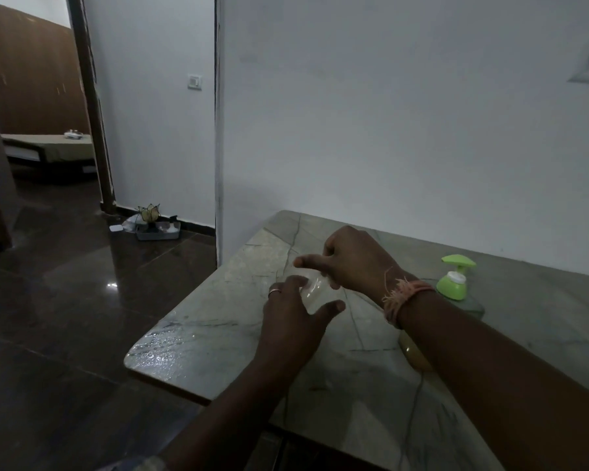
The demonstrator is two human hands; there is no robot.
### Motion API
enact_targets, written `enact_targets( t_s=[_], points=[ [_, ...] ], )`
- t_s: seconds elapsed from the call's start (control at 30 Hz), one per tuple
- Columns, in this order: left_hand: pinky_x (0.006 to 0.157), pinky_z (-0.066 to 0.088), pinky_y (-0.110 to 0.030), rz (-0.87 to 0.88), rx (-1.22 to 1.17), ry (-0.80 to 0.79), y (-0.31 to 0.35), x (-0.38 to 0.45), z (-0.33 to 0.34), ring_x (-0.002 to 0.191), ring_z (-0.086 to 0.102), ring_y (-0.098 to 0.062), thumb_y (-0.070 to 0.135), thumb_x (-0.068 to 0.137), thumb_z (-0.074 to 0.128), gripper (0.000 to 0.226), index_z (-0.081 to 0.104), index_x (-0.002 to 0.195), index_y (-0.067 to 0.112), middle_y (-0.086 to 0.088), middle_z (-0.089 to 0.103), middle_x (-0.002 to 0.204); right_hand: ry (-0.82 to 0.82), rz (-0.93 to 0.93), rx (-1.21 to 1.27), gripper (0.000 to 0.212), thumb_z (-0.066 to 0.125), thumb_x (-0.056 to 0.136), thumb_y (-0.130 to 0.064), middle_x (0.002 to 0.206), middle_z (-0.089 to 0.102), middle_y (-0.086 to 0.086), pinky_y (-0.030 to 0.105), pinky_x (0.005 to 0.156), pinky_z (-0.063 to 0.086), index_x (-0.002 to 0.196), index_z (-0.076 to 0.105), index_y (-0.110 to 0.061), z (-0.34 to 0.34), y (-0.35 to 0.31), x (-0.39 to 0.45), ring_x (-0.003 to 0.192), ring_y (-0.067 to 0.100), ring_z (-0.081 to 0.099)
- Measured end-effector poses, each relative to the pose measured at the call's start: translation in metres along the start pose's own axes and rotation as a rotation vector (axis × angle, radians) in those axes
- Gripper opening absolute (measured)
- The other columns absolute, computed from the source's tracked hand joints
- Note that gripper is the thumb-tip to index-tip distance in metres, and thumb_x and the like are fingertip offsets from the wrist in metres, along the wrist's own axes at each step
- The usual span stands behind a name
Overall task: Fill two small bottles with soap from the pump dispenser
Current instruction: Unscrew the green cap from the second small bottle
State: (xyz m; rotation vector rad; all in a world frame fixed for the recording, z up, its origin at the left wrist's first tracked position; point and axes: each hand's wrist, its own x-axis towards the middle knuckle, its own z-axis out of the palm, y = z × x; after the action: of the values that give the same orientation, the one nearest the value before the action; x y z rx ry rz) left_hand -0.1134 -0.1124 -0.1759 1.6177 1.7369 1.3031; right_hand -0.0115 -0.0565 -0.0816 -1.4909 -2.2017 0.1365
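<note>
Both hands meet on one small clear bottle (315, 289) over the table (218, 334), left of the green pump dispenser (454, 277) — left hand (291, 312) curled round its body, right hand (351, 258) pinching the top (probably the cap). Keep it upright while twisting.

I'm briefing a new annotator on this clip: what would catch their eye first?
Both hands meet over the marble counter: the left hand and right hand hold a small clear bottle. Right of them stands a bright green pump dispenser.
</note>
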Motion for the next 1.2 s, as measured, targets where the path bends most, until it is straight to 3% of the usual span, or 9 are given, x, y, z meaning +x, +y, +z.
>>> enact_targets(
  t_s=[0.07, 0.13, 0.23, 0.47, 0.63, 0.77, 0.87, 1.0, 1.2],
  points=[
    [0.062, 0.036, -0.018, 0.097, 0.001, -0.002, 0.011, 0.003, 0.006, 0.084, 0.057, -0.006, 0.055, 0.089, 0.062, 0.033, 0.058, 0.102, 0.024, 0.010, 0.059, 0.095, 0.074, 0.012, -0.057, 0.067, 0.053, 0.076, -0.075, 0.048, 0.063, 0.000, 0.028, 0.055, 0.051, 0.052, 0.060, -0.013, -0.008, 0.004, -0.006, 0.046, 0.013, 0.061],
    [0.057, 0.034, -0.021, 0.182, -0.045, -0.105, 0.016, 0.009, 0.011, 0.061, 0.049, -0.006, 0.051, 0.094, 0.057, 0.036, 0.055, 0.078, 0.019, 0.005, 0.054, 0.070, 0.153, 0.030, -0.133, 0.065, 0.042, 0.083, -0.075, 0.052, 0.059, -0.002, 0.030, 0.057, 0.051, 0.056, 0.053, -0.018, -0.013, 0.007, -0.011, 0.052, 0.016, 0.060],
    [0.057, 0.041, -0.031, 0.195, -0.215, -0.311, 0.023, 0.012, 0.012, 0.056, 0.047, -0.017, 0.048, 0.092, 0.061, 0.048, 0.061, 0.080, 0.001, -0.011, 0.055, 0.063, 0.223, 0.001, -0.181, 0.058, 0.031, 0.092, -0.068, 0.058, 0.057, -0.003, 0.036, 0.063, 0.054, 0.060, 0.050, -0.022, -0.017, 0.017, -0.019, 0.057, 0.017, 0.059],
    [0.049, 0.038, -0.024, 0.033, -0.454, -0.635, 0.010, 0.017, 0.005, 0.049, 0.045, -0.013, 0.038, 0.086, 0.072, 0.036, 0.066, 0.083, 0.003, -0.003, 0.051, 0.061, 0.254, -0.365, -0.211, 0.040, 0.035, 0.099, -0.052, 0.054, 0.048, -0.004, 0.031, 0.050, 0.041, 0.072, 0.046, -0.025, -0.010, 0.027, -0.034, 0.049, 0.014, 0.048],
    [0.045, 0.036, -0.022, 0.091, -0.472, -0.573, 0.011, 0.018, -0.003, 0.047, 0.042, -0.013, 0.029, 0.089, 0.071, 0.028, 0.062, 0.072, 0.009, -0.002, 0.049, 0.057, 0.120, -0.401, 0.015, 0.027, 0.046, 0.091, -0.055, 0.058, 0.056, -0.001, 0.028, 0.048, 0.046, 0.091, 0.044, -0.028, -0.019, 0.030, -0.038, 0.047, 0.009, 0.051],
    [0.044, 0.033, -0.021, 0.039, -0.488, -0.630, 0.009, 0.020, -0.006, 0.044, 0.040, -0.013, 0.025, 0.088, 0.071, 0.029, 0.061, 0.063, 0.015, -0.001, 0.048, 0.054, 0.045, -0.428, 0.030, 0.020, 0.048, 0.093, -0.047, 0.077, 0.058, -0.010, 0.017, 0.056, 0.047, 0.102, 0.046, -0.030, -0.019, 0.035, -0.044, 0.065, 0.003, 0.057],
    [0.046, 0.040, -0.024, 0.026, -0.383, -0.439, 0.007, 0.021, 0.000, 0.046, 0.046, -0.009, 0.033, 0.089, 0.071, 0.028, 0.061, 0.070, 0.013, 0.000, 0.053, 0.058, 0.021, -0.238, 0.007, 0.015, 0.053, 0.094, -0.043, 0.079, 0.057, -0.009, 0.021, 0.056, 0.043, 0.092, 0.052, -0.028, -0.021, 0.038, -0.041, 0.066, 0.004, 0.056],
    [0.054, 0.041, -0.020, 0.224, -0.073, -0.147, -0.007, 0.024, 0.009, 0.048, 0.047, -0.002, 0.041, 0.089, 0.069, 0.033, 0.056, 0.063, 0.024, 0.006, 0.054, 0.056, -0.067, -0.030, 0.112, 0.042, 0.047, 0.089, -0.061, 0.063, 0.067, -0.001, 0.029, 0.056, 0.052, 0.085, 0.062, -0.022, -0.023, 0.034, -0.039, 0.051, 0.007, 0.060],
    [0.051, 0.041, -0.025, 0.294, -0.007, -0.079, -0.010, 0.023, 0.015, 0.048, 0.049, -0.008, 0.045, 0.089, 0.067, 0.035, 0.062, 0.068, 0.018, -0.001, 0.060, 0.058, -0.088, -0.045, 0.231, 0.027, 0.061, 0.090, -0.043, 0.063, 0.067, -0.003, 0.023, 0.050, 0.046, 0.082, 0.063, -0.017, -0.024, 0.035, -0.037, 0.043, 0.000, 0.057]
  ],
)
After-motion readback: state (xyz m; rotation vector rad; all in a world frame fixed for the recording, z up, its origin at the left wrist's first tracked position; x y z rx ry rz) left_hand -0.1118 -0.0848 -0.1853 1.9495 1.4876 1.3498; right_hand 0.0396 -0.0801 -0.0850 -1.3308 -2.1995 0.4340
